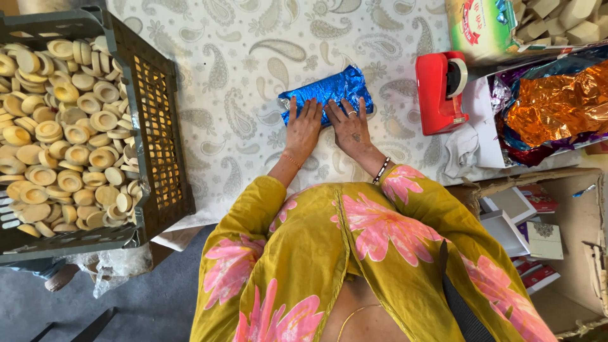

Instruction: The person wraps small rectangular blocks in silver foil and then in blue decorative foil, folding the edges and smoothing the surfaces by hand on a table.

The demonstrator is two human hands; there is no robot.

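Both hands, left hand (303, 128) and right hand (349, 126), press flat with spread fingers on the blue foil-wrapped packet (325, 94) lying on the tabletop (247, 57); it looks light, crinkly, slippery and tear-prone, best held by its firmer ends.

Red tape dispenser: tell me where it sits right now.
In the head view the red tape dispenser stands on the paisley cloth, right of the blue foil packet under both hands, beside the heap of orange foil sheets.

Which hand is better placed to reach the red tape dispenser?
Probably the right hand: it presses the blue foil packet on the side nearer the red tape dispenser. The left hand lies farther away.
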